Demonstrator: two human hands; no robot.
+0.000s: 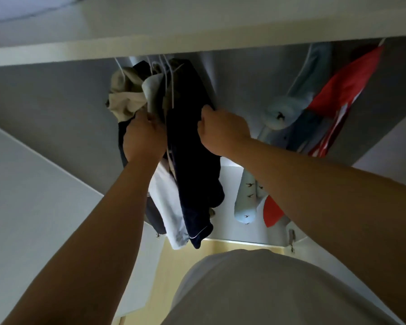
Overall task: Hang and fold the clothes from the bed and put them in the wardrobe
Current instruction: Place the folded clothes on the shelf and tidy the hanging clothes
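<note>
Past the white wardrobe door [33,184] at left, under the top shelf [197,31]: left hand [143,137], fingers curled into the hung pale clothes [127,99]. Right hand [223,132], fingers gripping the hanging navy garment [192,165]. Further right, hanging apart, light-blue garment [246,202] and red garment [342,90]. Below, yellow floor [174,266].

Hanging clothes: navy garment [192,156], thin white piping at the cuff; white shirt [167,207] just left of it. Further left, beige garment [124,102] and pale grey top [152,90]. The hangers [172,85] are white. On the right, light blue shirt [246,200] with small dark bird print, then red garment [338,90] with white stripes. The wardrobe [45,95] is white, grey in shade. The floor [178,261] is pale yellow, the T-shirt [267,289] on the person grey.
</note>
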